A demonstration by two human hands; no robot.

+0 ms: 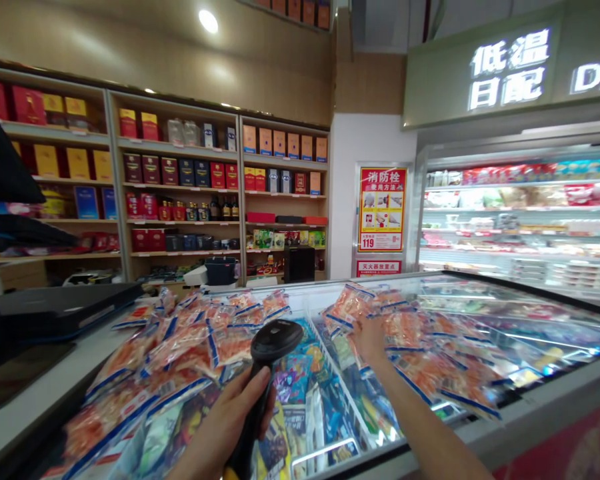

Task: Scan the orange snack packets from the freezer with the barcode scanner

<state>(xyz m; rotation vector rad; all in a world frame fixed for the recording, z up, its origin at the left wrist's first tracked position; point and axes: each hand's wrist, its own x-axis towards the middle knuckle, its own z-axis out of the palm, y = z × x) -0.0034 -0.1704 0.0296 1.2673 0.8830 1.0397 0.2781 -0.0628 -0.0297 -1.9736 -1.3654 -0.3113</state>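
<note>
My left hand (240, 407) is wrapped round the handle of a black barcode scanner (276, 337), its head pointing forward over the freezer. Farther off and to the right, my right hand (370, 337) grips the near edge of a clear plastic food packet (349, 304) with orange-pink contents and blue edging. The fingertips are partly hidden and somewhat blurred. Many similar packets lie on the freezer's glass top, in one heap (190, 340) to the left of the scanner and another heap (430, 353) beside my right forearm.
Under the glass of the chest freezer (540, 407) are colourful packs. A counter (25, 407) with a dark device (65, 307) stands at the left. Shelves of boxed goods (190, 173) line the back; a lit refrigerated display (520, 220) is at the right.
</note>
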